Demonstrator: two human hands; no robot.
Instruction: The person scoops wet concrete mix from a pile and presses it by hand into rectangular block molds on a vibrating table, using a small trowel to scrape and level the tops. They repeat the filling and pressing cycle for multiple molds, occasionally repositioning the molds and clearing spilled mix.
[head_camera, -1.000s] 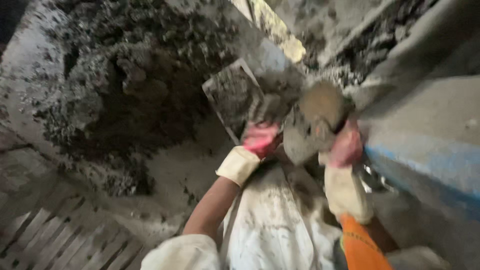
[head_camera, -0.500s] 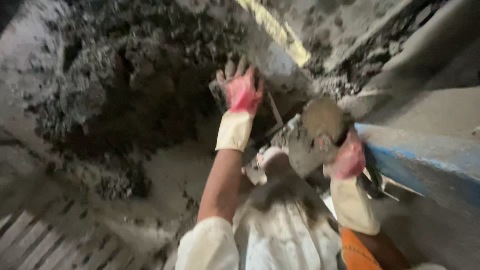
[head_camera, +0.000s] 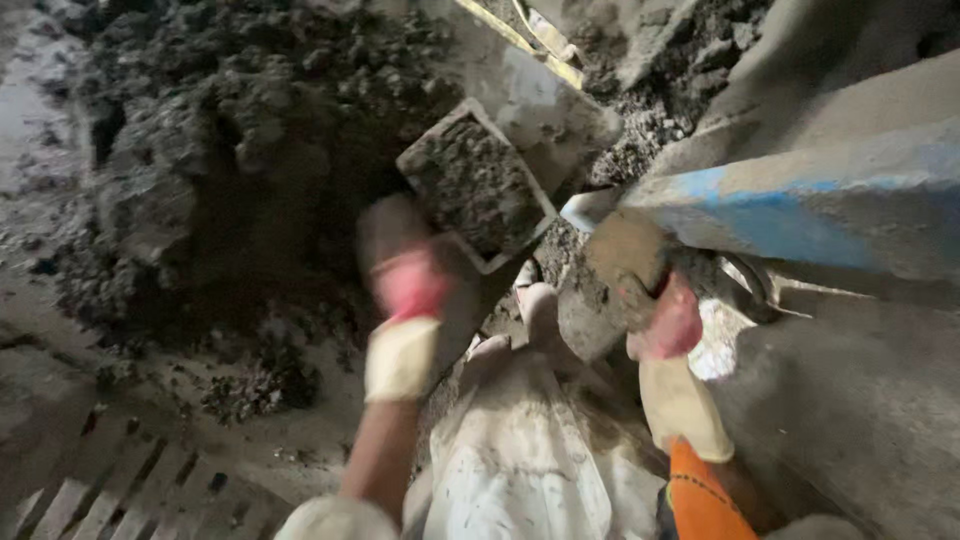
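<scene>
My right hand (head_camera: 668, 322), in a pink glove with a cream cuff, grips a rounded lump of wet grey-brown clay (head_camera: 622, 262) just below a blue-painted beam (head_camera: 800, 205). My left hand (head_camera: 405, 275), gloved the same way and blurred by motion, hangs over the ground with mud-coated fingers extended and nothing in it. It is just left of and below a rectangular mould (head_camera: 475, 185) filled with dark clay. A big heap of dark wet clay (head_camera: 220, 150) lies to the left of both.
A stained white apron (head_camera: 520, 460) covers my lap, with bare toes (head_camera: 540, 305) showing above it. A grey concrete slab (head_camera: 860, 400) fills the right side. Yellow straps (head_camera: 530, 35) cross the top. Ribbed ground (head_camera: 120, 490) lies bottom left.
My left hand drew back down from the mould toward me. My right hand kept hold of the clay lump. The view shifted, so the filled mould now shows fully.
</scene>
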